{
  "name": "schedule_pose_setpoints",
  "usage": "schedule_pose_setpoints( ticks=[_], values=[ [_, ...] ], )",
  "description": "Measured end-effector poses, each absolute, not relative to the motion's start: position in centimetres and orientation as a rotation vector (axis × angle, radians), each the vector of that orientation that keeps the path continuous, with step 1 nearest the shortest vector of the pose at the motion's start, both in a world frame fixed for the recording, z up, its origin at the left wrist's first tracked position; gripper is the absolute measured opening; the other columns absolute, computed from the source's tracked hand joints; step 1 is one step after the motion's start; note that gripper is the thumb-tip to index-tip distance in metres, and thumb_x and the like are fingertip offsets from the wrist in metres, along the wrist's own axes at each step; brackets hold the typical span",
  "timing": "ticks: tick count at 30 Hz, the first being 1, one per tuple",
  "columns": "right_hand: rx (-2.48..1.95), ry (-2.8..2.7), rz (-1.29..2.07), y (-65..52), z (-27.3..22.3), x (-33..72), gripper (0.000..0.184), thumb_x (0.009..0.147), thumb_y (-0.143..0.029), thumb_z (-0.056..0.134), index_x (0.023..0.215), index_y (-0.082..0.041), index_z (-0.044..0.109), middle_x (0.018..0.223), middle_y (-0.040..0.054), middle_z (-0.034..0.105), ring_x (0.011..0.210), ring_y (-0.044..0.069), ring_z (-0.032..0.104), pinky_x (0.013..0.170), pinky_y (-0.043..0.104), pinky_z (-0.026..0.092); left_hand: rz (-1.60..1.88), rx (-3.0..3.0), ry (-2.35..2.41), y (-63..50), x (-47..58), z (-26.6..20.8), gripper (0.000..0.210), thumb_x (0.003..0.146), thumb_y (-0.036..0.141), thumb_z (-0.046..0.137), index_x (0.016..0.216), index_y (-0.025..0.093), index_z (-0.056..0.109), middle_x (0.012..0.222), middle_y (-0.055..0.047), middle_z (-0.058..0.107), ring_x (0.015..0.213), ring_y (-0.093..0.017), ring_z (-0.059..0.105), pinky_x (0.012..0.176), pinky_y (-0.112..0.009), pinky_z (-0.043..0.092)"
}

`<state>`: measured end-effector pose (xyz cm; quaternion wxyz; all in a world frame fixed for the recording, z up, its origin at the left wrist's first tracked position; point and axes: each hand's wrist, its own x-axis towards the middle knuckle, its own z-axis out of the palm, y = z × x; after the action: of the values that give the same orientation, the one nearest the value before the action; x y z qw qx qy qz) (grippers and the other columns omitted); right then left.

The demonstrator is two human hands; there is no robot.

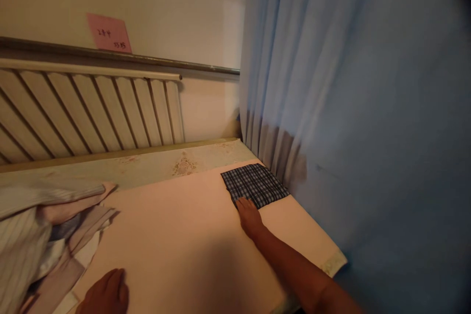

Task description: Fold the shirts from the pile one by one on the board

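My right hand (250, 216) reaches across the bed-like surface, its fingers closed at the near left corner of a dark plaid piece of fabric (255, 184). That piece lies flat on a pale pink sheet (176, 225), close to the right edge. Low in the view, my left hand (106, 293) rests over the sheet with its fingers slightly bent and nothing visible in them. Just left of it lies a loose heap of striped, mauve and white fabric pieces (69, 240); parts of the heap are blurred.
A blue curtain (353, 108) hangs along the right side. Behind the surface stands a radiator (99, 113) against the wall. A pink paper note (109, 33) with handwriting sits above a wall pipe (162, 61). Floral cloth (184, 163) shows beyond the sheet.
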<state>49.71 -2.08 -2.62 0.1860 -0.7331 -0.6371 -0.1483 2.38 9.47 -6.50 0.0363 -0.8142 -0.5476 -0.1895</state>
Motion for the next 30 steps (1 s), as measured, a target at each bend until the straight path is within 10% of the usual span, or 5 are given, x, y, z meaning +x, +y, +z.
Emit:
schedule_pose_setpoints(
  ticks=[30],
  values=[
    [-2.038,-1.724,-0.422,-0.7,-4.5,47.9,0.051,0.083,-0.001,0.040,0.130,-0.011,0.055,0.131,0.0129,0.059,0.128,0.021,0.048,0.113,0.041,0.030,-0.506,-2.498,-1.620,8.0,3.1,-4.5,0.042,0.083,0.032,0.040,0.114,0.012,0.060,0.122,-0.015,0.061,0.110,-0.031,0.055,0.092,-0.045,0.043]
  ],
)
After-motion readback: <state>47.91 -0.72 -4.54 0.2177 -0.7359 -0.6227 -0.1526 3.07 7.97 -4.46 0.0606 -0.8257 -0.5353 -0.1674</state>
